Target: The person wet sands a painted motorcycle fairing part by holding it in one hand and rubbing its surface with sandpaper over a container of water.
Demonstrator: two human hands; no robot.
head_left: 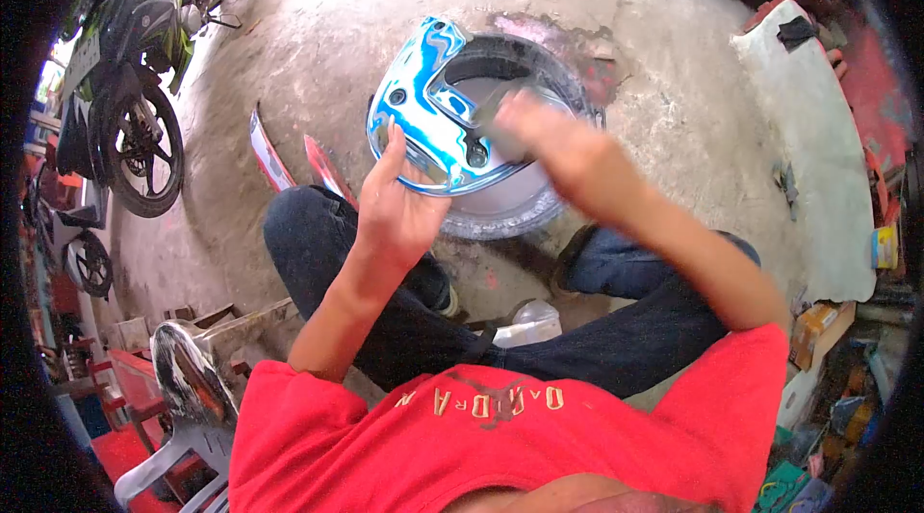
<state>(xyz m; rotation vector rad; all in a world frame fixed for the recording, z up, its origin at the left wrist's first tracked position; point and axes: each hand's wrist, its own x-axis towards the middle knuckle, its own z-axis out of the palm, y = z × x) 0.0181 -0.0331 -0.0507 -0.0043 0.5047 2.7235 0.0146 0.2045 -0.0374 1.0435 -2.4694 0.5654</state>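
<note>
A curved panel (414, 118) with a glossy blue and white swirled finish is held over a round tub (520, 200) standing on the floor between my knees. My left hand (399, 195) grips the panel's lower edge, its thumb on the front face. At the panel's right end is my right hand (544, 142), blurred by motion, its fingers closed round a dark greyish pad (496, 118) that is close to or against the surface. Liquid or a grey inner surface shows inside the tub; I cannot tell which.
Two red and white panels (327, 166) lie on the floor left of the tub. Motorcycles (140, 128) stand at the upper left, a chair (188, 426) at the lower left. A clear plastic container (534, 322) sits between my legs. A pale slab (804, 147) lies right.
</note>
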